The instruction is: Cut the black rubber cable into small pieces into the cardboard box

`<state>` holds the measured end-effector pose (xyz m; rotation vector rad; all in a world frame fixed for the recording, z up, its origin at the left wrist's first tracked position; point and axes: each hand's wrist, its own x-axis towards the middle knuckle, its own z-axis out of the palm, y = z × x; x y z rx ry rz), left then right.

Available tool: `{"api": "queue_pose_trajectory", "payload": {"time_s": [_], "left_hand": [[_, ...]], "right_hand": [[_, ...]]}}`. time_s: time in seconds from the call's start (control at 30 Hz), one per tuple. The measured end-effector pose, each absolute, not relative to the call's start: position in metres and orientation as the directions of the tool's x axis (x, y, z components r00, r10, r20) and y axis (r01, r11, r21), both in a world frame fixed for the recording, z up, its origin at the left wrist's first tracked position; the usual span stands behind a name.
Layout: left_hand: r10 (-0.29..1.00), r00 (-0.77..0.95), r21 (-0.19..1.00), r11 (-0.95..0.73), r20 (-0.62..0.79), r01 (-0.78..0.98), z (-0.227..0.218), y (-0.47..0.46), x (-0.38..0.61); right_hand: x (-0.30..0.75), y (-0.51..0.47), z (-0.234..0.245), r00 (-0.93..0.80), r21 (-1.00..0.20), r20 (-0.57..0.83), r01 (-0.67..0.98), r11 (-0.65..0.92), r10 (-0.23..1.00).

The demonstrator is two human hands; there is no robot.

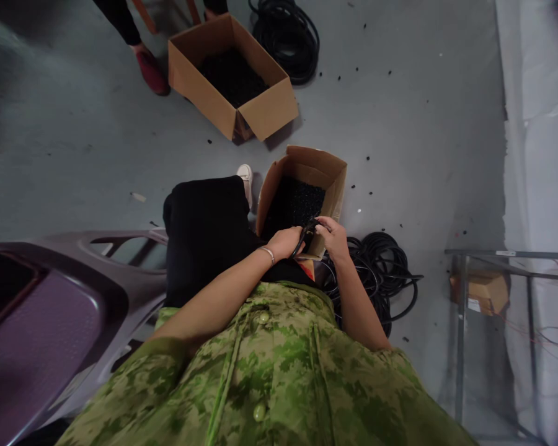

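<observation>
Both my hands meet above the near edge of an open cardboard box [339, 186]. My left hand [286, 242] is closed around a thin black length of cable or tubing [299, 243]. Close beside it, my right hand [333, 237] pinches the same dark strand between thumb and fingers. A small yellowish spot shows between the hands; what it belongs to is too small to tell. Many small black pieces [302, 201] lie in the box. Coils of black cable [384, 263] rest on the floor, right of the box, partly behind my right forearm.
Farther off stands a larger cardboard box [204, 99] with black pieces in it, beside another black coil [302, 56]. A person's foot in a red shoe [152, 73] is next to it. A purple-grey chair [88, 297] is at left, a metal frame [462, 322] at right.
</observation>
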<state>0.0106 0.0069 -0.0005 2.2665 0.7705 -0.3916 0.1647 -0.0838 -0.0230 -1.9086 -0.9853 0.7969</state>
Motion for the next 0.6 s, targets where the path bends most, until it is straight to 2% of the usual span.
{"api": "queue_pose_trajectory", "payload": {"time_s": [0.23, 0.43, 0.6], "left_hand": [[0.413, 0.778, 0.505, -0.597, -0.474, 0.624, 0.0021, 0.0066, 0.0107], [0.419, 0.764, 0.465, -0.616, -0.491, 0.636, 0.0059, 0.0057, 0.0110], [0.419, 0.760, 0.481, -0.596, -0.496, 0.643, 0.0084, 0.0061, 0.0102]], "right_hand": [[0.1626, -0.0847, -0.0228, 0.479, -0.866, -0.135, 0.368, -0.338, 0.867], [0.1657, -0.0848, -0.0155, 0.438, -0.803, -0.120, 0.485, -0.346, 0.891], [0.1635, -0.0843, -0.0230, 0.472, -0.833, -0.161, 0.406, -0.376, 0.867]]}}
